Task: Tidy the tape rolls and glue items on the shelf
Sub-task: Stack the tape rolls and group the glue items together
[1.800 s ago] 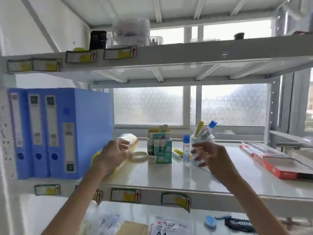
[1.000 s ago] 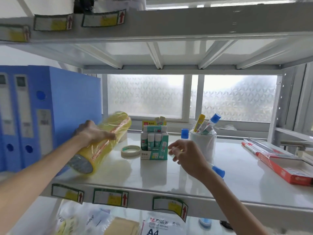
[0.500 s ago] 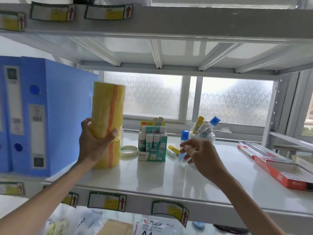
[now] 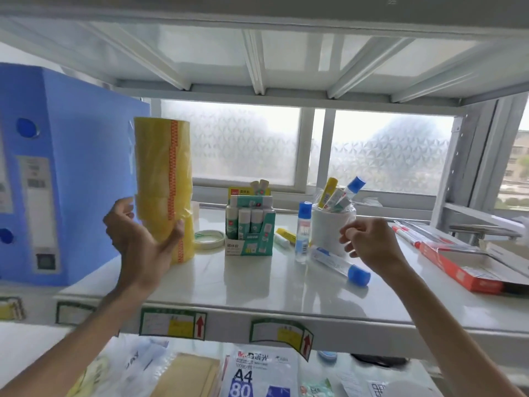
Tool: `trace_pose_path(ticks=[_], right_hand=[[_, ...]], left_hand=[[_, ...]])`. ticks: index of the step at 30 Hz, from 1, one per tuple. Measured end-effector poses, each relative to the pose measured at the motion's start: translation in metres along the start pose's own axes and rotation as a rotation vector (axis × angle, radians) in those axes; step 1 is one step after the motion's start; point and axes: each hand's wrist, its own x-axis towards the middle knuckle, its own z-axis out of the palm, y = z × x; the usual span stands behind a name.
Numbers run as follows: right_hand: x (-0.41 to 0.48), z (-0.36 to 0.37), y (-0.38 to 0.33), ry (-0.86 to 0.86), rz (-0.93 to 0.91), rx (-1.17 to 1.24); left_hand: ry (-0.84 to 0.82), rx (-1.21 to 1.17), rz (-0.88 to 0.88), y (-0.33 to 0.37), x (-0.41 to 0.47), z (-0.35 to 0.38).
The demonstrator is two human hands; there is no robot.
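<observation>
Now, left to right from the glue stick box:
Left hand: left of the box, thumb and fingers clamped around the lower part of the tape stack.
Tape stack: yellow, long axis upright, on the shelf.
Small tape ring: flat, just left of the box.
Glue bottle: right of the box, lying, blue cap toward the shelf front.
Right hand: above the bottle, fingers loosely curled, holding nothing.

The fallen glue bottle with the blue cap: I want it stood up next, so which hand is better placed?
Probably the right hand: it hovers empty just above the glue bottle lying on the shelf. The left hand is busy holding the yellow tape stack upright.
</observation>
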Motion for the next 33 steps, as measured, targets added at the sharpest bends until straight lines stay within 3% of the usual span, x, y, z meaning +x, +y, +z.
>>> trace_pose_path(ticks=[2, 6, 11, 19, 22, 30, 33], right_hand=[[0.000, -0.006, 0.006, -0.005, 0.010, -0.130], [-0.012, -0.004, 0.005, -0.141, -0.005, -0.345], [-0.018, 0.007, 0.011, -0.251, 0.003, -0.424], [-0.020, 0.008, 0.030, -0.168, 0.000, -0.422], [-0.018, 0.008, 0.032, -0.165, 0.004, -0.389], [-0.016, -0.003, 0.041, -0.052, 0.006, -0.068], [-0.013, 0.000, 0.042, -0.044, 0.034, 0.060]], left_hand=[[-0.038, -0.062, 0.069, 0.025, -0.021, 0.001], [-0.448, -0.071, -0.022, 0.071, -0.030, 0.036], [-0.733, -0.021, -0.089, 0.110, -0.037, 0.090], [-0.810, -0.017, -0.235, 0.107, -0.057, 0.144], [-0.791, -0.047, -0.209, 0.111, -0.056, 0.155], [-0.737, -0.033, -0.150, 0.113, -0.054, 0.168], [-0.792, -0.092, -0.136, 0.113, -0.060, 0.170]])
